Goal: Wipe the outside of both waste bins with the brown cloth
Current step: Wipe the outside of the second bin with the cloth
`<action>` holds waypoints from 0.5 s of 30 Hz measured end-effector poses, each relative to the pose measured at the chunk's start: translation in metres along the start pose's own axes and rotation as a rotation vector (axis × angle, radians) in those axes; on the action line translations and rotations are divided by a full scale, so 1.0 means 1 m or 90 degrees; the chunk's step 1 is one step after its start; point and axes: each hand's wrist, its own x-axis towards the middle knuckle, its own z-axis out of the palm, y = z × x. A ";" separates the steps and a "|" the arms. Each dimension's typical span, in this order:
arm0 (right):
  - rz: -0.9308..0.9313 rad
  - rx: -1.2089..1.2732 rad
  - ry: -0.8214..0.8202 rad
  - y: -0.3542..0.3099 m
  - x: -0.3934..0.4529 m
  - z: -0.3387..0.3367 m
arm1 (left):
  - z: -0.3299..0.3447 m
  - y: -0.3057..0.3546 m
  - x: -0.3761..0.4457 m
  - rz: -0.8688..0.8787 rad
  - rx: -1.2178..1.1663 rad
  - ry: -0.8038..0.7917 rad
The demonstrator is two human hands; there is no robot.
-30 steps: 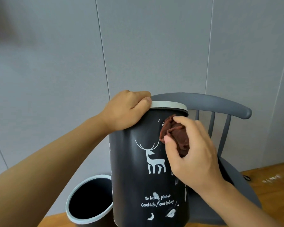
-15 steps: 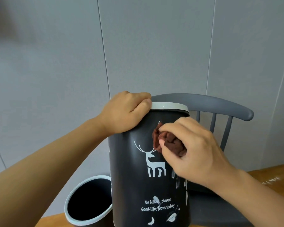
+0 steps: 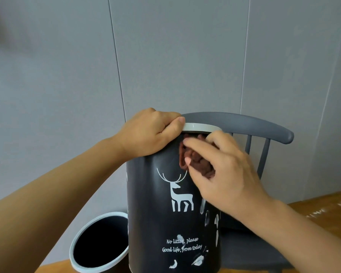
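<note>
A tall black waste bin (image 3: 159, 229) with a white deer print and a pale rim stands upright in the middle. My left hand (image 3: 150, 134) grips its rim at the top left, thumb along the rim's edge. My right hand (image 3: 222, 170) holds the crumpled brown cloth (image 3: 195, 162) and presses it against the bin's upper side, just below the rim. A second black waste bin (image 3: 98, 243) with a pale rim sits lower at the left, its opening facing me; its lower part is cut off by the frame.
A grey wooden chair (image 3: 264, 127) stands directly behind the tall bin, against a grey panelled wall (image 3: 87, 75). A wooden floor (image 3: 323, 209) shows at the lower right.
My right hand has slid the brown cloth down and left across the bin's side, then back up to just under the rim. The left hand stays on the rim.
</note>
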 end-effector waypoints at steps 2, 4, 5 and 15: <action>-0.074 0.008 -0.065 -0.002 -0.013 -0.004 | 0.001 0.000 0.001 0.000 -0.001 -0.001; -0.089 0.006 -0.072 0.004 -0.011 -0.007 | 0.003 0.001 0.003 -0.002 -0.008 -0.002; -0.068 0.002 -0.046 0.008 -0.006 -0.007 | 0.004 0.002 0.005 -0.001 -0.007 0.001; -0.036 -0.010 -0.010 0.009 -0.008 -0.002 | 0.006 -0.001 0.007 -0.021 -0.012 0.001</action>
